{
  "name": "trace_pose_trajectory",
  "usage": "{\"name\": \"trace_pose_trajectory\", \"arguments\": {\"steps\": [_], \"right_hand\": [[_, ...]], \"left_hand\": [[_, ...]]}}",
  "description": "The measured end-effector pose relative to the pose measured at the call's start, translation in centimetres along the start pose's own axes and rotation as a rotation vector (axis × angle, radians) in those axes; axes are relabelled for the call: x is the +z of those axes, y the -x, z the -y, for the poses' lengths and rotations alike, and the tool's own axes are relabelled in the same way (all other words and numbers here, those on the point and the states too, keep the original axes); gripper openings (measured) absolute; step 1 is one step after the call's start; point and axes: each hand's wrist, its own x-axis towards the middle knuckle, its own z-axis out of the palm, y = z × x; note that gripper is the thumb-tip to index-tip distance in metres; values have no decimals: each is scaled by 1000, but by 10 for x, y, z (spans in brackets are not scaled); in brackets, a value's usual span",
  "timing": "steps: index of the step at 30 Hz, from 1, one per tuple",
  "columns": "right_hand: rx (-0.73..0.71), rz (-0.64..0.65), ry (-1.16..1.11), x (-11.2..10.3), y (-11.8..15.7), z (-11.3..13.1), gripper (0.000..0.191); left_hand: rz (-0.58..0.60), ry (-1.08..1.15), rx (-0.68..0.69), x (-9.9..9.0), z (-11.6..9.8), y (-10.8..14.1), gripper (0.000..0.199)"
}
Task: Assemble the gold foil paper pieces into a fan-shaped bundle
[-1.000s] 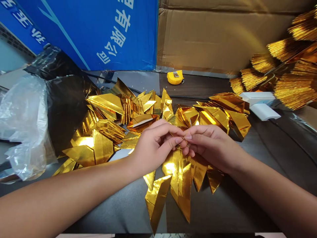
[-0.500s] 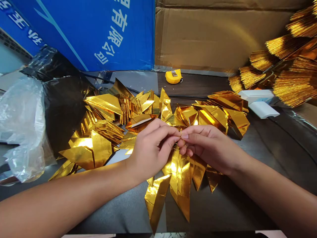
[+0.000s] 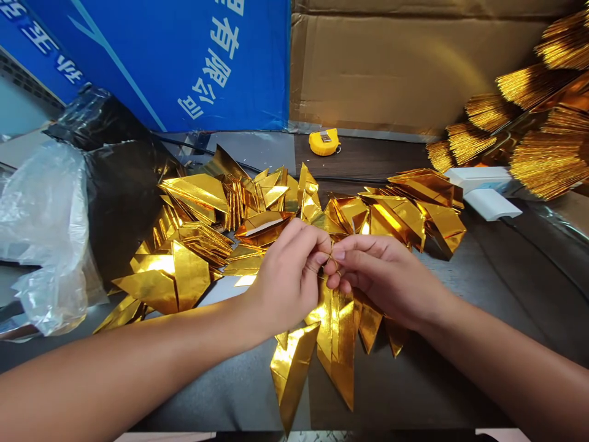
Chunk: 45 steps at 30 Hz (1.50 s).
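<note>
Between my two hands is a thin gold-coloured cord [image 3: 332, 255], looped at the fingertips. My left hand [image 3: 294, 276] pinches it from the left with thumb and forefinger, and my right hand [image 3: 381, 264] pinches it from the right. Right below the fingers, folded gold foil paper pieces [image 3: 335, 344] hang or lie with their points toward me; whether the cord runs through them is hidden. More folded gold foil pieces [image 3: 193, 196] lie heaped behind and to the left of my hands, and another row [image 3: 396, 215] lies behind my right hand.
A yellow tape measure [image 3: 324, 142] lies at the back before a cardboard box [image 3: 381, 73] and a blue box [image 3: 184, 55]. Black and clear plastic bags [image 3: 50, 233] stand left. A white adapter [image 3: 490, 202] with a cable and pleated gold fans [image 3: 547, 153] are right.
My left fingers have curled in and drawn slightly left and down with the cord, and a small crossed loop shows between the hands. The foil pieces stay in place.
</note>
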Motion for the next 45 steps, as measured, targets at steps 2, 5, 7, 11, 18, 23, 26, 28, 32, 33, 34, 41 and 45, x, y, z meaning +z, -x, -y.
{"name": "trace_pose_trajectory", "arguments": {"steps": [2,5,7,11,18,23,26,28,32,33,34,41,45], "right_hand": [[0,-8,11,0,0,-1,15],[-1,-8,28,-1,0,-2,15],[-3,-6,33,-1,0,-2,15],[3,3,35,-1,0,-1,16],[14,-9,7,-3,-2,-1,17],[11,-23,-31,-3,-3,1,18],[32,-37,-70,-3,-3,3,16],[54,-36,-84,-3,-4,4,16],[55,-25,-74,-4,-4,4,15],[47,-25,-66,-4,-3,4,15],[35,-26,-56,-4,-4,3,15],[-33,-75,1,-3,-5,-1,15],[-7,-71,-19,-1,-5,0,16]], "left_hand": [[31,34,-44,0,1,0,15],[81,100,-105,1,3,-1,15],[99,138,-133,1,4,-1,14],[103,186,-175,0,5,-2,16],[94,200,-142,-1,4,-1,16],[101,149,0,-2,4,-1,18],[114,133,9,-1,5,-2,18],[123,134,16,0,5,-1,20],[123,117,24,0,4,-1,24],[125,108,21,0,4,-2,24],[129,99,16,0,3,-2,24],[97,77,30,0,4,-1,22],[76,58,59,1,5,1,24]]}}
